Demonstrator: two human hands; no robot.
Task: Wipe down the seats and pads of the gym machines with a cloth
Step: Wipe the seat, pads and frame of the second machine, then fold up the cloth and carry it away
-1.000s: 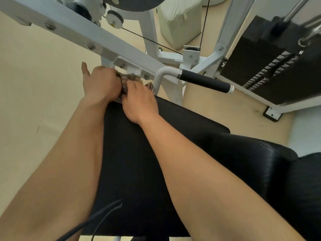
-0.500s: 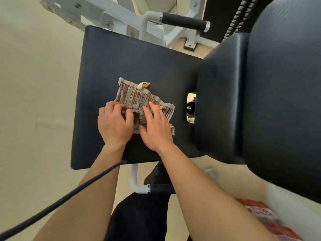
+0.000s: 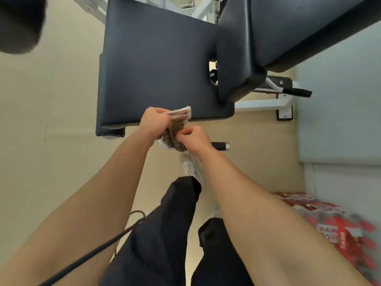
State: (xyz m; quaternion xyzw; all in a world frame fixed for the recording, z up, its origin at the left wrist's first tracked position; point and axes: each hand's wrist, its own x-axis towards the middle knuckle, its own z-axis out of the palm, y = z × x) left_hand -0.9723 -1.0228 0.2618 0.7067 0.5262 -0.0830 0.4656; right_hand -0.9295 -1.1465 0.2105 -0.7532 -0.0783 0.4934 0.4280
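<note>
Striped cloth: bunched, off the seat pad, held just past its near edge.
Left hand: clenched on cloth's upper end.
Right hand: pinching the lower bunch.
Progress: seat top likely done; back pad untouched, as far as visible; other machines remain.
Edges: near rim beside both hands.
Room: open floor left; red packs crowd right.

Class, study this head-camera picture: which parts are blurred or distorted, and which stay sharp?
Head view: the red packs at lower right are motion-smeared; a dark blob at top left is out of focus; the forearms bulge from wide-angle distortion; the seat pad and cloth stay fairly sharp.
</note>
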